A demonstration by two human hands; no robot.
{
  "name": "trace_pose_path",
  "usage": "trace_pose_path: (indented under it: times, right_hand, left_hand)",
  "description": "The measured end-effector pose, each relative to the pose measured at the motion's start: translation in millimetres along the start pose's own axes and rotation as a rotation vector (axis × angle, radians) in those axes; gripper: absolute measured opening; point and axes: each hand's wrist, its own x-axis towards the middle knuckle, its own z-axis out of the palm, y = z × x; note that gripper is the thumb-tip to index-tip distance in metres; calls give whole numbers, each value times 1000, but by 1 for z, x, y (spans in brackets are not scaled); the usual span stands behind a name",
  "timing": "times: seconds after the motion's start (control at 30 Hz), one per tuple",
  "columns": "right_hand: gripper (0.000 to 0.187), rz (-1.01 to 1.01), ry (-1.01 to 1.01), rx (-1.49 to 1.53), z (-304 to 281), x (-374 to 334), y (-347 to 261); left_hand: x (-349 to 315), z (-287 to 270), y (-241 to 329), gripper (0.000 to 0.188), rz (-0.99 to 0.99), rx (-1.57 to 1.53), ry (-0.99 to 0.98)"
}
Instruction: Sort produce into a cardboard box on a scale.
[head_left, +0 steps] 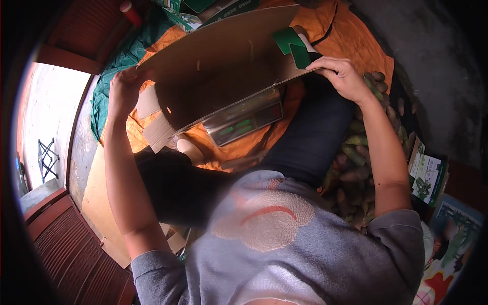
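In front of me a brown cardboard carton (pixel 218 63) is tilted, its inside towards me. At its left corner the fingers of my left hand (pixel 123 94) are closed on the edge. The opposite corner is pinched by my right hand (pixel 344 79), close to a green printed flap (pixel 290 41). Loose brown flaps (pixel 158 131) hang at the left end. Just below the carton sits a digital scale (pixel 244 127) with lit green displays, partly covered by the carton.
Orange sheeting (pixel 368 46) lies under my legs, and green sheeting (pixel 104 99) edges it on the left. Oblong green and brown produce (pixel 353 155) is heaped by my right leg. Green printed cartons (pixel 195 12) stand beyond; another printed carton (pixel 427 170) is at right.
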Motion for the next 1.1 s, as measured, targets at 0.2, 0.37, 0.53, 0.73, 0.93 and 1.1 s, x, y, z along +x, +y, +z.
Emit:
trace_pose_path:
  times: [0.2,0.37,0.53,0.73,0.93,1.1]
  right_hand:
    - [18,-50,32,9,6,-6,-4]
    - [18,-8,33,-29,2,-15,-2]
    - [28,-99,253,-194,-28,-49,2]
    - [30,468,389,-14,-49,-200,84]
    - [33,1004,116,238,55,-401,170]
    - [39,1266,8,140,122,-538,180]
  left_hand:
    - [-4,6,-9,18,10,-15,11]
    - [3,17,-21,21,-7,-64,-5]
    - [0,1,-66,24,-58,-238,-215]
    - [-14,20,3,57,184,-378,-95]
    - [-20,25,19,72,9,-497,102]
    - [-28,27,20,61,-230,-592,213]
